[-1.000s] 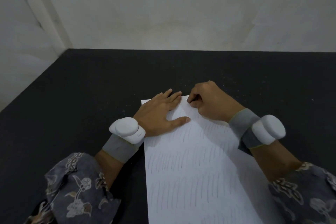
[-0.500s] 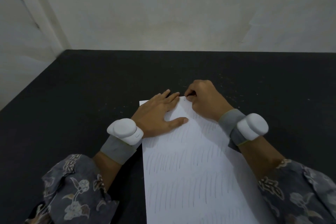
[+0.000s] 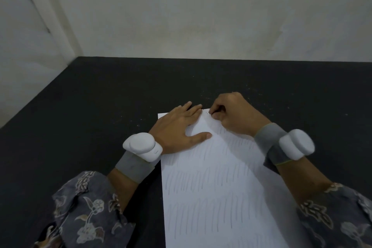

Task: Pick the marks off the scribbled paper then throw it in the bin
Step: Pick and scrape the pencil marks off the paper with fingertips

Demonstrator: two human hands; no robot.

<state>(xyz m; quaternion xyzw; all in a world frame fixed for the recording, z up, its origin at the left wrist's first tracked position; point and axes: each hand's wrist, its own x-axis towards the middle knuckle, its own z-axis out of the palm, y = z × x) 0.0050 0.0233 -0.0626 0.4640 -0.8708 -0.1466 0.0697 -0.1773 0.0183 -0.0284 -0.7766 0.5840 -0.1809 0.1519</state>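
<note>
Flat on matte black table [image 3: 100, 110], thin rectangular paper [image 3: 211, 187].

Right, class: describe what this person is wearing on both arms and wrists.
Both hands are bare. The left wrist band and right wrist band are grey elastic cuffs, each carrying a smooth, rounded white device: left, right. The rolled-up sleeves, left and right, are dark grey with a pale floral batik print.

The left hand [image 3: 177, 129] lies flat, fingers straight, thumb spread. The right hand [image 3: 233, 113] is curled, fingertips pinched together.
</note>
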